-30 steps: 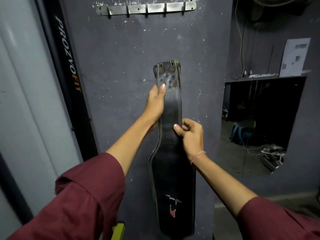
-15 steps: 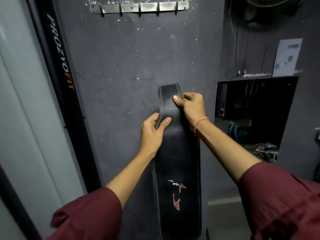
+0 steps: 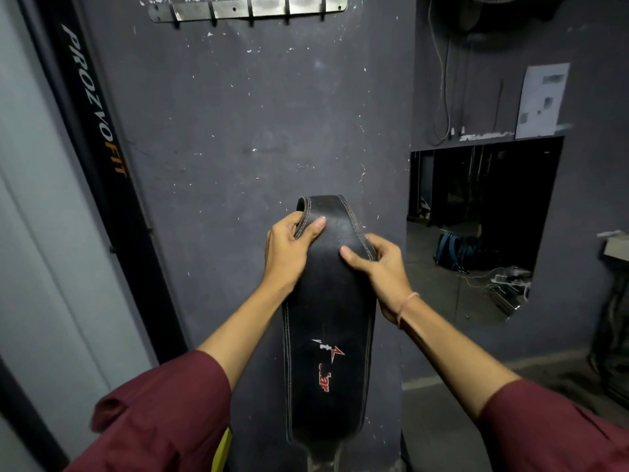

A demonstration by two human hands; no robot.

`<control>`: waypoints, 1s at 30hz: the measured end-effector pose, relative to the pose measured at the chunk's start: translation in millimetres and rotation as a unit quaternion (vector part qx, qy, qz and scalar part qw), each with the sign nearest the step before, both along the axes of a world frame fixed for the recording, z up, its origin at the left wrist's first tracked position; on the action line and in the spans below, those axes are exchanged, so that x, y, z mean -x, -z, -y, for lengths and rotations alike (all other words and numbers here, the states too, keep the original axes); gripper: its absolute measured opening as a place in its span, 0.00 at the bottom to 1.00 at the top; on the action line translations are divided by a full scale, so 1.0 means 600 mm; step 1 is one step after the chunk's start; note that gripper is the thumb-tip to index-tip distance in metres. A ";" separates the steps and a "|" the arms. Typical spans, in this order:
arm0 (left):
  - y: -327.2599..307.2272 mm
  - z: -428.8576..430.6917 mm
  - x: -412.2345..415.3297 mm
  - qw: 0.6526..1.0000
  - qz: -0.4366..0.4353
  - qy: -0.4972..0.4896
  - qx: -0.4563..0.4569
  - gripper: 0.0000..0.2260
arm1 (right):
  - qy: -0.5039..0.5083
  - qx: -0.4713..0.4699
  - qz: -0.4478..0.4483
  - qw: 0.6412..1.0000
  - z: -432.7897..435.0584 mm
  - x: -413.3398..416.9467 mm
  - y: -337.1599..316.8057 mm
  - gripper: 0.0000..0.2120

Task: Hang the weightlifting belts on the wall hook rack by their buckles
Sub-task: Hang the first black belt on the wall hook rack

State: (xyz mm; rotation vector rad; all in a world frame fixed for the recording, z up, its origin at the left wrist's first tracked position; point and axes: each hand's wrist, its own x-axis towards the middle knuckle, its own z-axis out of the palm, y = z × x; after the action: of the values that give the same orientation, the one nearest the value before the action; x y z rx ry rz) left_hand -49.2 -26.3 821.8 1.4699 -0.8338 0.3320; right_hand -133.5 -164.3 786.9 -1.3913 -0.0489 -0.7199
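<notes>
A black leather weightlifting belt [image 3: 328, 335] with pale stitching and a red-and-white logo hangs in front of the dark wall, its top folded over away from me. My left hand [image 3: 289, 253] grips its left edge near the fold. My right hand [image 3: 377, 270] pinches its right edge a little lower. The buckle end is hidden behind the fold. A metal hook rack [image 3: 248, 8] with several bare hooks is fixed to the wall at the top, well above the belt.
A black machine upright [image 3: 98, 131] lettered PROZVOFIT slants down the left. A wall opening [image 3: 476, 226] on the right shows a dim room with a blue bag [image 3: 449, 250] and cables on its floor. A paper sheet [image 3: 541, 100] is stuck above it.
The belt has been fed hand over hand: its buckle end dropped over behind, and both hands now hold the wider part near the fold, lower on the wall.
</notes>
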 end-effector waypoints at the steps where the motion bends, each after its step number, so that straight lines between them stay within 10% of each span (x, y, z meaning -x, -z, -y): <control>1: -0.008 0.000 -0.003 1.000 0.000 0.002 -0.002 0.10 | 0.008 0.006 0.012 1.000 0.001 -0.003 -0.014 0.12; 10: -0.086 -0.021 -0.033 0.999 -0.029 0.033 0.004 0.19 | 0.021 -0.103 0.008 0.994 -0.041 -0.001 0.037 0.12; 21: -0.016 -0.026 0.018 0.978 -0.139 0.056 0.143 0.07 | 0.023 -0.094 0.108 0.989 -0.043 -0.029 -0.091 0.10; 30: -0.021 -0.010 0.009 0.980 -0.103 0.008 0.172 0.10 | -0.015 0.000 -0.041 0.999 -0.016 0.016 0.055 0.18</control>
State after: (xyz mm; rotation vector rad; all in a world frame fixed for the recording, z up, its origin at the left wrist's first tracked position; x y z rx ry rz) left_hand -54.9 -20.5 834.3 1.1507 -0.5885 0.2898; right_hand -143.1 -154.4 753.6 -1.4157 -0.0044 -0.6380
